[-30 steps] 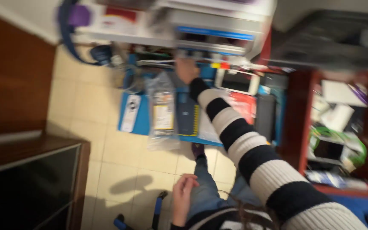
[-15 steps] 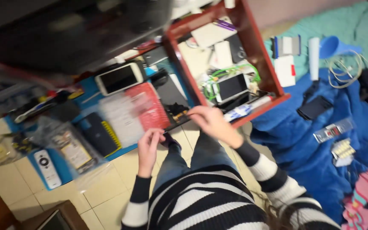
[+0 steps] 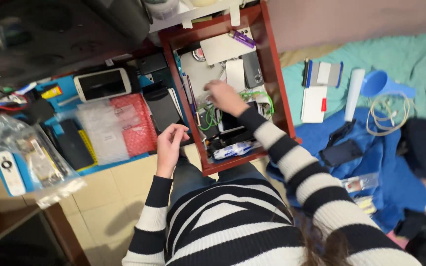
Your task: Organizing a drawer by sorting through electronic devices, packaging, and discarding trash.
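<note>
Drawer [image 3: 275,83], upper centre of frame: wood, red-brown, with a smooth, slightly glossy finish. Green cable [image 3: 208,118] inside it: smooth plastic sheathing. White smartphone [image 3: 102,84], upper left: glossy glass face in a plastic shell. Red bubble wrap [image 3: 141,129] beside it: shiny plastic film. Clear bag [image 3: 35,157], left edge: crinkled glossy plastic. Floor tiles [image 3: 109,184], lower left: smooth, faintly reflective. Blue blanket [image 3: 385,162], right: matt cloth. Striped sleeve [image 3: 297,167]: ribbed knit.
</note>
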